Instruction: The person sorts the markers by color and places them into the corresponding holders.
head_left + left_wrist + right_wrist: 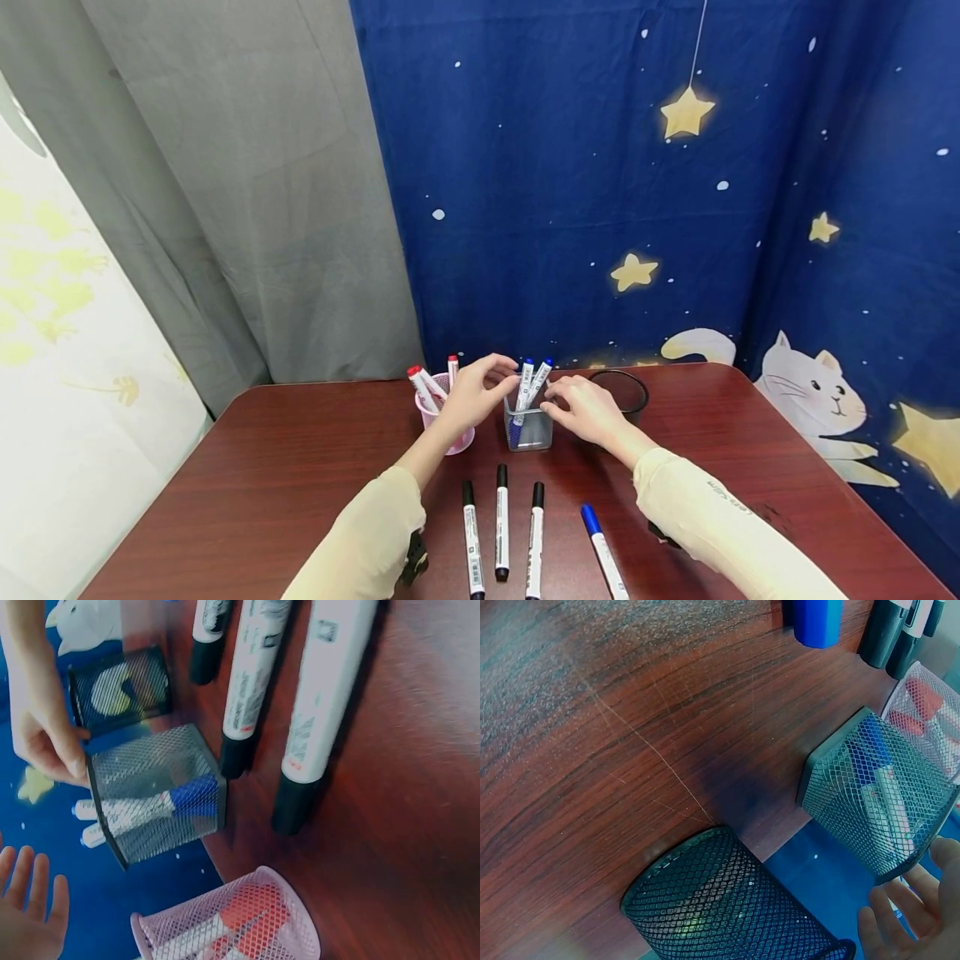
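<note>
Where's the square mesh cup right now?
In the head view, the square mesh cup stands at the back of the table, pink cup to its left, black cup to its right, right hand at its rim.

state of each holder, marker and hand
Pink round mesh holder, upright
Red-capped white markers, caps down inside it
Grey square mesh holder, upright
Blue-capped white markers, caps down inside it
Black round mesh holder, upright
Three black-capped white markers, capped, lying
Single blue-capped white marker, capped, lying
Left hand, raised, holding nothing
Right hand, at grey holder's rim
</note>
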The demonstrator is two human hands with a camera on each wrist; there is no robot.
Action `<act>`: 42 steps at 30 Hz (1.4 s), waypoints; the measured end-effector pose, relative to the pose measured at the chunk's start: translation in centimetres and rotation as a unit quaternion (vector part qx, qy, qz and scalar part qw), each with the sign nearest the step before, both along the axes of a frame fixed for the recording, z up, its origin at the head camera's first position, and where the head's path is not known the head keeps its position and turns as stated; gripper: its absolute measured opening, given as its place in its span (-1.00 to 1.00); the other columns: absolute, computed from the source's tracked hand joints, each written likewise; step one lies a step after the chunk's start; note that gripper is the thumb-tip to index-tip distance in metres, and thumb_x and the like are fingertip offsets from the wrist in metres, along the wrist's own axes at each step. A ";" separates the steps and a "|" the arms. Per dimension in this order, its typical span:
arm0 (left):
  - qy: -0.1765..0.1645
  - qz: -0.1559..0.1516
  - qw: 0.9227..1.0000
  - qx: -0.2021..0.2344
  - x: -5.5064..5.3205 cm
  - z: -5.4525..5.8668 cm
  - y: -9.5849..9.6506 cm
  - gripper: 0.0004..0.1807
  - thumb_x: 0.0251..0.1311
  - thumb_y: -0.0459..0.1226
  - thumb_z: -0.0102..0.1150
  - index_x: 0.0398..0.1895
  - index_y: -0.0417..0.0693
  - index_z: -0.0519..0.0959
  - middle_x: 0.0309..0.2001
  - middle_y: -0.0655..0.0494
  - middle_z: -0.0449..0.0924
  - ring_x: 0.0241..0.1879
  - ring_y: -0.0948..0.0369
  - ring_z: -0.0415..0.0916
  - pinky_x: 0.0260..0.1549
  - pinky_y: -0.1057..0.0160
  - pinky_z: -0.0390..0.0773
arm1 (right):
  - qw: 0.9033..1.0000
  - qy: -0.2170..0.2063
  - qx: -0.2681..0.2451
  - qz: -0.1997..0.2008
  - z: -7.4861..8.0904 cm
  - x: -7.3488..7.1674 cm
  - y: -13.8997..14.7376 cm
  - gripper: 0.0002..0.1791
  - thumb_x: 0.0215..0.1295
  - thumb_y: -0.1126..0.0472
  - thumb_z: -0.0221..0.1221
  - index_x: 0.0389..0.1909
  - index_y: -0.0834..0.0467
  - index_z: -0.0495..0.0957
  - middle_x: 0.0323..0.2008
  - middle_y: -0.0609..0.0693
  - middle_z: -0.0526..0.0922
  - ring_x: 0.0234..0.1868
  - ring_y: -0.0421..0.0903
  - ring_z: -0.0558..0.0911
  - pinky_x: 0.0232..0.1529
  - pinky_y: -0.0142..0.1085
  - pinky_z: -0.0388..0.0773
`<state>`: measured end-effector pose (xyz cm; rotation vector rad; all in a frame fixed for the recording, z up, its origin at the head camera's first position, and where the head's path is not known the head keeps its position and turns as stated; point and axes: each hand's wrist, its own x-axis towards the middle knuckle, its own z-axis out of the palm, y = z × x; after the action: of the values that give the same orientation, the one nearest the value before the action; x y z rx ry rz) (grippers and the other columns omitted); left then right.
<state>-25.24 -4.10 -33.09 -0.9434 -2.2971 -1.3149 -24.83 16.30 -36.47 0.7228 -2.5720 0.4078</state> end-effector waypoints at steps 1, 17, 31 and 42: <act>0.009 -0.007 1.000 -0.012 0.3 -0.2 0.1 -0.83 0.05 -0.37 0.17 -0.25 -0.21 0.52 -0.38 0.05 0.56 -0.38 0.22 0.50 -0.37 0.18 0.49 | 1.000 0.000 0.000 0.000 0.0 0.0 0.0 -0.78 0.10 0.03 0.17 -0.34 0.08 0.60 -0.31 -0.05 0.57 -0.27 -0.11 0.53 -0.33 -0.17 0.47; 0.100 -0.119 0.966 -0.208 5.5 -2.9 1.4 -0.83 0.05 -0.20 0.17 -0.29 -0.03 0.55 -0.35 0.20 0.55 -0.31 0.38 0.46 -0.27 0.49 0.35 | 1.000 0.001 -0.002 -0.001 0.0 0.0 0.0 -0.77 0.09 0.03 0.18 -0.34 0.09 0.60 -0.27 -0.03 0.57 -0.24 -0.10 0.53 -0.33 -0.16 0.47; 0.346 -0.170 0.833 -0.398 10.4 -5.7 3.8 -0.82 0.04 -0.03 0.13 -0.29 0.19 0.54 -0.32 0.40 0.44 -0.31 0.40 0.35 -0.38 0.51 0.31 | 1.000 -0.003 -0.002 -0.001 -0.1 0.0 0.0 -0.76 0.10 0.01 0.16 -0.32 0.08 0.61 -0.23 -0.01 0.57 -0.18 -0.08 0.52 -0.27 -0.14 0.46; 0.459 -0.180 0.745 -0.449 12.4 -7.5 5.3 -0.81 0.21 -0.01 -0.14 -0.23 0.34 0.49 -0.19 0.47 0.42 -0.15 0.45 0.32 -0.36 0.51 0.27 | 1.000 -0.001 -0.002 -0.001 -0.1 0.1 -0.1 -0.76 0.09 0.02 0.18 -0.32 0.08 0.61 -0.24 0.00 0.58 -0.19 -0.06 0.53 -0.29 -0.13 0.46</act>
<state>-12.79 1.15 -40.61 -1.8346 -1.8214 0.3807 -24.69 16.22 -36.52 0.7177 -2.5723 0.4133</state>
